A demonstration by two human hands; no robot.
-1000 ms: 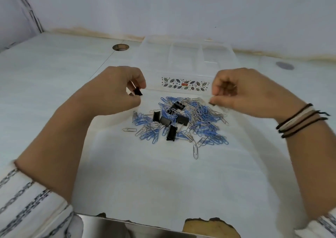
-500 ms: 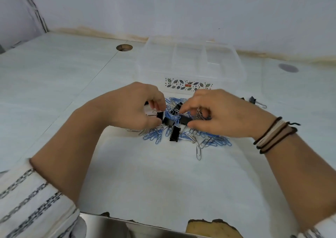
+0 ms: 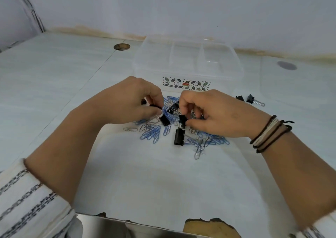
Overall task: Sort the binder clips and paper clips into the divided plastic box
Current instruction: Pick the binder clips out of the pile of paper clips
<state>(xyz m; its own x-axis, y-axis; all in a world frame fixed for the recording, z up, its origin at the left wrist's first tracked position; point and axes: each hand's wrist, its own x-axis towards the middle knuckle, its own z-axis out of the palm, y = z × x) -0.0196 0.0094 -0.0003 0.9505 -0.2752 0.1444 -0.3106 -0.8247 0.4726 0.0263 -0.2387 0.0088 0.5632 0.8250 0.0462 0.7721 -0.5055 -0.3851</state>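
A pile of blue and silver paper clips (image 3: 152,134) mixed with black binder clips lies in front of the clear divided plastic box (image 3: 185,84). The box's compartments look empty. My left hand (image 3: 127,103) is over the left of the pile, with a black binder clip (image 3: 154,106) pinched in its fingertips. My right hand (image 3: 214,116) is over the right of the pile, thumb and fingers closed on another black binder clip (image 3: 181,119). More binder clips lie loose in the pile, one under my left fingertips (image 3: 165,120) and one at the near side (image 3: 179,136).
Two black binder clips (image 3: 245,98) lie on the white table to the right of the box. What looks like a clear lid (image 3: 291,92) lies further right. The tabletop has a round hole (image 3: 121,46) and a grey cap (image 3: 287,65). A wall stands behind.
Both hands came down from in front of the box onto the pile and closed together. My right hand has gripped a binder clip in the pile. Two binder clips now show right of the box.
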